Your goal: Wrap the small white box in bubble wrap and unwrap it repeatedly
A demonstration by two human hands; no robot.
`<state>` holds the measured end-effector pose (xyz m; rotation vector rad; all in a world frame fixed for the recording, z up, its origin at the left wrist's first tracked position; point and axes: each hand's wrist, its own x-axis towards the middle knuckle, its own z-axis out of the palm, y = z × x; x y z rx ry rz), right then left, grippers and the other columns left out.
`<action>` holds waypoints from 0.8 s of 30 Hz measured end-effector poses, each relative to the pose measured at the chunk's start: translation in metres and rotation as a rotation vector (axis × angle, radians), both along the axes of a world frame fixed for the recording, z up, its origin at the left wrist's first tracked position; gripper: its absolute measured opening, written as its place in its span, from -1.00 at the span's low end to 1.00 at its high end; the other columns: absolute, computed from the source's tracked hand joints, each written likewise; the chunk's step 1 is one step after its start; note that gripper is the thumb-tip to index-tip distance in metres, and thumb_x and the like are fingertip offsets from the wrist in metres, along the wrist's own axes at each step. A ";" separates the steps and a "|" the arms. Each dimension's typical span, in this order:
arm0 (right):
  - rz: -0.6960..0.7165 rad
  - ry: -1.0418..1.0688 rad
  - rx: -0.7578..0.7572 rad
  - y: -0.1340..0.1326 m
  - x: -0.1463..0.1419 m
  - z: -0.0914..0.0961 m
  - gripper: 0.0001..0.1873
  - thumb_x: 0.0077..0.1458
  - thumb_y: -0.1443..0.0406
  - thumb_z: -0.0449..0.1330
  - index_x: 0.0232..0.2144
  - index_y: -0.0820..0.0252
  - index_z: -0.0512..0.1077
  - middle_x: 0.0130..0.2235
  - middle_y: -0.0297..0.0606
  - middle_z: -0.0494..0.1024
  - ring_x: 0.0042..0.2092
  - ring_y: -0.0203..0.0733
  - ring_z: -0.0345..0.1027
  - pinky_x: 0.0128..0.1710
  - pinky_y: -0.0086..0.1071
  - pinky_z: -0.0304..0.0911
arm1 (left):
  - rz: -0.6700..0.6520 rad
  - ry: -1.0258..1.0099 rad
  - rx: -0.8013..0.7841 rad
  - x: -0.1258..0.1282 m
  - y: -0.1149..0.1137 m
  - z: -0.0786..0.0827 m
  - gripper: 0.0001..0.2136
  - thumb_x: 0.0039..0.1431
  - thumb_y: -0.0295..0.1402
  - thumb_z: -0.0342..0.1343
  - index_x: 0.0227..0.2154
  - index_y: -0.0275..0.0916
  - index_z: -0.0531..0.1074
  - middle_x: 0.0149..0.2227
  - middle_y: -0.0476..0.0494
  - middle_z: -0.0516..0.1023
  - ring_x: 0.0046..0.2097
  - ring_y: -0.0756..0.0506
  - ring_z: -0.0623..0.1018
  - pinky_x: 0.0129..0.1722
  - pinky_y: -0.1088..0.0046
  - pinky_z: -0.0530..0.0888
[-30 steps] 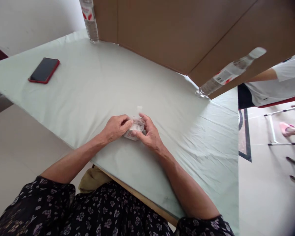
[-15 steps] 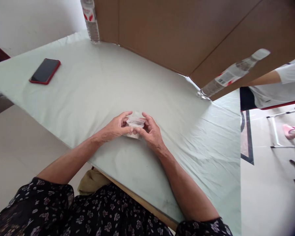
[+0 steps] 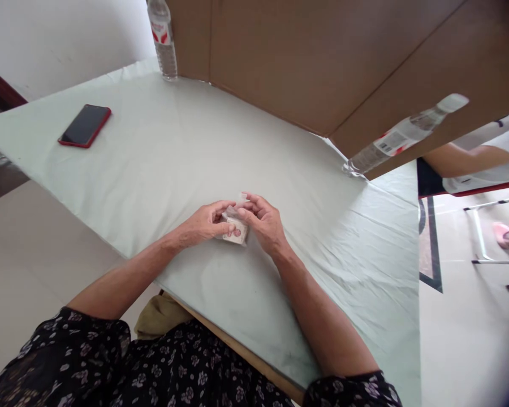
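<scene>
A small white packet with red print, in clear plastic wrap [image 3: 236,232], lies between both my hands on the pale green tablecloth [image 3: 161,164]. My left hand [image 3: 203,225] grips its left side with thumb and fingers closed on it. My right hand [image 3: 263,221] is curled over its right side and pinches a strip of the clear wrap, which sticks up above the fingers. Most of the packet is hidden by my fingers.
A red-cased phone [image 3: 85,125] lies at the far left. One water bottle [image 3: 163,37] stands at the back; another [image 3: 402,135] stands at the right by a brown cardboard screen [image 3: 322,62]. Another person's arm [image 3: 462,161] shows at the right, with chair legs beyond.
My hands turned the packet so its printed face shows toward me, and my right fingers pulled a strip of clear wrap upward. The view shifted slightly.
</scene>
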<state>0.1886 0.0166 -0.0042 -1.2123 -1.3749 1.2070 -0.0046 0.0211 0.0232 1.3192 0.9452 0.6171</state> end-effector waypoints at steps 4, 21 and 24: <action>-0.047 0.038 0.009 0.010 -0.003 0.015 -0.72 0.06 0.10 0.33 -0.24 0.14 0.53 -0.30 -0.31 0.60 -0.26 -0.22 0.48 -0.15 -0.29 0.38 | -0.103 -0.072 -0.030 -0.003 0.000 0.005 -0.49 0.06 -0.36 0.23 0.13 -0.24 0.44 -0.05 -0.19 0.64 -0.06 -0.16 0.62 -0.06 0.30 0.53; -0.181 -0.533 0.576 -0.027 -0.004 0.007 -0.86 0.26 0.22 0.24 -0.32 -0.04 0.61 -0.30 -0.30 0.64 -0.16 -0.08 0.47 -0.06 -0.09 0.30 | 0.016 0.047 0.107 -0.003 0.005 -0.012 -0.60 0.16 -0.10 0.17 -0.10 -0.33 0.55 -0.29 -0.12 0.61 -0.30 -0.03 0.52 -0.31 0.47 0.41; -0.198 -0.613 0.672 -0.032 -0.005 -0.002 -0.87 0.26 0.25 0.24 -0.28 -0.06 0.62 -0.28 -0.29 0.62 -0.13 -0.07 0.44 -0.07 -0.11 0.27 | 0.018 0.079 0.137 -0.004 0.004 -0.014 -0.58 0.18 -0.07 0.14 -0.08 -0.33 0.55 -0.29 -0.12 0.60 -0.30 -0.04 0.51 -0.30 0.45 0.41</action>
